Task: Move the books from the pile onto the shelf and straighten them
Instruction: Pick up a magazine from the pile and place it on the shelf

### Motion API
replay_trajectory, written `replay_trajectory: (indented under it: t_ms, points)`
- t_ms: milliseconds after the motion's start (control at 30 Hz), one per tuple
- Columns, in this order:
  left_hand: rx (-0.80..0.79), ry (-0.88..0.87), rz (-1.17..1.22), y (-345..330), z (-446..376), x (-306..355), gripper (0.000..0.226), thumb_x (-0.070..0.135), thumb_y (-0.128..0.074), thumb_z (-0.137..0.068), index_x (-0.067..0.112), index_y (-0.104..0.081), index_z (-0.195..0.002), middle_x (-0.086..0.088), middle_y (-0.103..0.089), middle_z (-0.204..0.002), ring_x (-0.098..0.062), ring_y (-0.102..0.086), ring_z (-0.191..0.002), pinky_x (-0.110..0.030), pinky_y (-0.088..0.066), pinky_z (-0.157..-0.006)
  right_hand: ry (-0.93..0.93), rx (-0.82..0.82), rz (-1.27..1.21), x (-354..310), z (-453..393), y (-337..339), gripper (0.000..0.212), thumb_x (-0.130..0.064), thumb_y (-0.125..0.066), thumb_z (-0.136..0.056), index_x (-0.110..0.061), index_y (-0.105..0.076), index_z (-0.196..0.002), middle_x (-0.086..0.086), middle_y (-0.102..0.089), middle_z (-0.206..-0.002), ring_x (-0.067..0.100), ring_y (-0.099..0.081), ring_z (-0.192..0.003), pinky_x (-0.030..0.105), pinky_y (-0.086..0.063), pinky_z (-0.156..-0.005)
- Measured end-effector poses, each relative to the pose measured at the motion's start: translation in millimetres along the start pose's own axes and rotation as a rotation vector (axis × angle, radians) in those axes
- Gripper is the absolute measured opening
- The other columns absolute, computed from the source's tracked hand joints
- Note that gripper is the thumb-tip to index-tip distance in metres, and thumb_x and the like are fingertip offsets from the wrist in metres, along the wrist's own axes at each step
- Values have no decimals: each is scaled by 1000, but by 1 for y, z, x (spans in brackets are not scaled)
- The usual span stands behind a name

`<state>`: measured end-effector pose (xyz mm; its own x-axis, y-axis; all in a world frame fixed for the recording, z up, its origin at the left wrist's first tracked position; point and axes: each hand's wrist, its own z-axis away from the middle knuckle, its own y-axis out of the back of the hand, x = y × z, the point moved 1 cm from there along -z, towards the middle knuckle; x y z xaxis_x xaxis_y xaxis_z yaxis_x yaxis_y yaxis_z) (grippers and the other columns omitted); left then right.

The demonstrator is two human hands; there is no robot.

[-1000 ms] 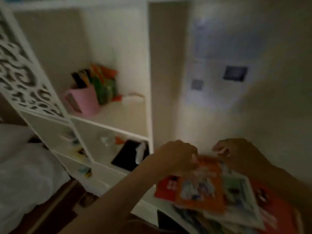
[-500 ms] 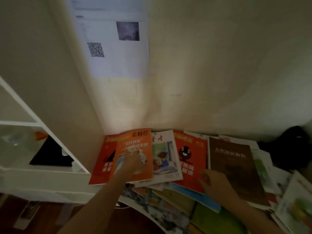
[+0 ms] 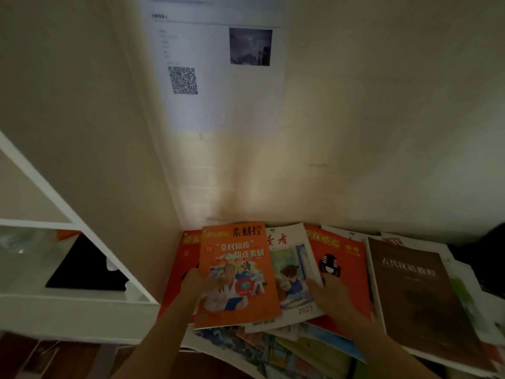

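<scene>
- The pile of books lies spread against the wall, in the corner beside the shelf, covers up and overlapping.
- On top at the pile's left end is an orange book; under its left edge a red book shows.
- The left hand holds the orange book at its left edge, thumb on the cover; the fingers go under the book and are hidden.
- To the right lies a white magazine marked 2023, then a red book with a microphone on it, then a brown book near the pile's right end.
- The right hand rests on the microphone book at the magazine's right edge, fingers loosely bent; I cannot tell whether it grips anything.
- The shelf's lower compartment holds a black item.
- A printed sheet with a QR code hangs on the wall above the pile.
</scene>
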<state>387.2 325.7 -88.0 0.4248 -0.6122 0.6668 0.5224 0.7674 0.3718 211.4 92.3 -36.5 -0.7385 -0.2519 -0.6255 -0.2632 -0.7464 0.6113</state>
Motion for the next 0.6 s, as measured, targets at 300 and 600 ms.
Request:
replay_trajectory:
  t_ms: [300, 600]
  points:
    - [-223, -277, 354, -30, 53, 18, 43, 36, -66, -87, 35, -43, -123, 7, -58, -116, -19, -62, -103, -42, -57, -82, -184, -121, -674, 14, 13, 13, 30, -3, -44, -99, -12, -50, -127, 19, -63, -108, 27, -63, -66, 35, -52, -55]
    - [338, -474, -139, -47, 49, 15, 19, 33, -54, -94, 16, -60, -99, 2, -57, -99, -11, -55, -86, -23, -46, -76, -108, -48, -583, 20, 21, 9, 44, -12, -56, -95, -24, -43, -135, 11, -60, -121, 36, -68, -95, 57, -56, -80]
